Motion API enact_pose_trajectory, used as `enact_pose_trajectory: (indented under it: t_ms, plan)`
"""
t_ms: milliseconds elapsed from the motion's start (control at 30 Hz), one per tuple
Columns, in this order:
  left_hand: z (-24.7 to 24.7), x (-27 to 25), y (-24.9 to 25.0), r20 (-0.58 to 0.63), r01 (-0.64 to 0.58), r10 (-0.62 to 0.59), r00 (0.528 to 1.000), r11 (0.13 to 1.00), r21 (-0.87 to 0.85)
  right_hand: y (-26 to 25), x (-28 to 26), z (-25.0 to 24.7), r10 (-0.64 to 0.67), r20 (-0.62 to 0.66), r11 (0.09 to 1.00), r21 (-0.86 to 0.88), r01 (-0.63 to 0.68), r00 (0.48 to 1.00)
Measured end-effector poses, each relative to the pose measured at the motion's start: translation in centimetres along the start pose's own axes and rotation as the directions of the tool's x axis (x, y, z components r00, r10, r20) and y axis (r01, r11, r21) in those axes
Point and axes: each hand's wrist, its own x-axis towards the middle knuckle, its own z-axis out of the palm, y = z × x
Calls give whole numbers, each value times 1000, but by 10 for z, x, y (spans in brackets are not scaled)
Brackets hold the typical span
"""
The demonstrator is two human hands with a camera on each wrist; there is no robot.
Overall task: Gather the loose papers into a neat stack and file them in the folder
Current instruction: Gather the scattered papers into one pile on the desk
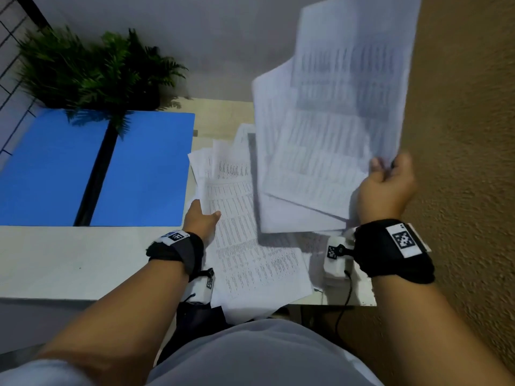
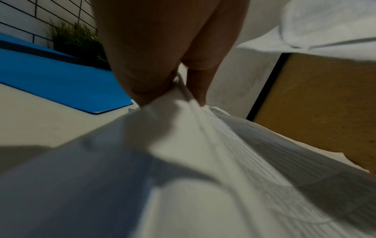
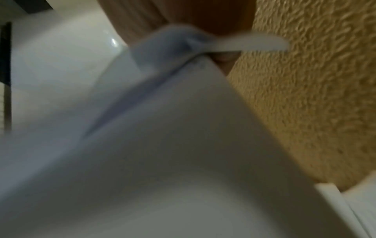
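While the right hand is pinching a fanned bundle of white printed sheets aloft, the left hand is gripping the loose printed pages lying on the pale surface; the open blue folder is lying left, nearer that hand.

Black wristbands with coded tags

Head view looks down from above my chest over the table. Left wrist view sits low and close, facing along my fingers toward the blue folder. Right wrist view is close too, blurred. Both wrist views share the textured wall.
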Motion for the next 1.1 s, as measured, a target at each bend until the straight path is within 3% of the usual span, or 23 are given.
enact_pose_trajectory:
  t_ms: [133, 267, 333, 433, 567, 667, 800, 833, 867, 900, 967, 1000, 1033, 1100]
  plan:
    - [0, -10, 14, -26, -16, 16, 1000, 1000, 11, 35, -41, 33, 185, 296, 982, -98, -163, 937]
    - [-1, -11, 20, -11, 53, -52, 999, 996, 73, 81, -85, 56, 343, 496, 929, -302, -212, 797]
    - [0, -12, 18, -23, 18, -16, 1000, 997, 75, 101, -94, 62, 407, 537, 897, -386, -214, 739]
    - [-1, -10, 15, -93, 10, 0, 996, 994, 109, 117, -82, 64, 485, 525, 866, -401, -299, 700]
    - [-1, -7, 11, -85, 10, -10, 996, 1000, 6, 117, -56, 59, 464, 583, 842, -525, -127, 668]
    - [5, -12, 17, -76, 29, -27, 997, 999, 20, 111, -57, 66, 468, 651, 801, -598, 25, 598]
    - [12, -19, 13, -29, 8, -10, 1000, 998, -54, 114, -70, 86, 480, 741, 804, -585, 102, 469]
    - [12, -17, 6, -25, -5, 5, 1000, 1000, -27, 115, -72, 88, 475, 738, 808, -581, 93, 479]
    - [10, -13, 0, -29, -15, 14, 999, 1000, -19, 117, -71, 89, 466, 710, 815, -576, 55, 528]
    - [7, -11, -3, -38, -9, 8, 999, 1000, -29, 117, -68, 86, 452, 638, 815, -580, 2, 624]
    - [-1, -10, -2, -70, -11, 5, 998, 996, -84, 120, -56, 75, 424, 369, 763, -638, -106, 827]
    - [-4, -9, -2, -78, -8, -1, 997, 994, -110, 124, -48, 68, 441, 247, 728, -660, -183, 863]
    - [-7, -9, -2, -72, 4, -12, 997, 993, -120, 125, -42, 62, 483, 178, 707, -656, -263, 857]
    - [-11, -11, -3, -1, 35, -35, 999, 993, -116, 135, -33, 57, 550, 190, 723, -596, -350, 813]
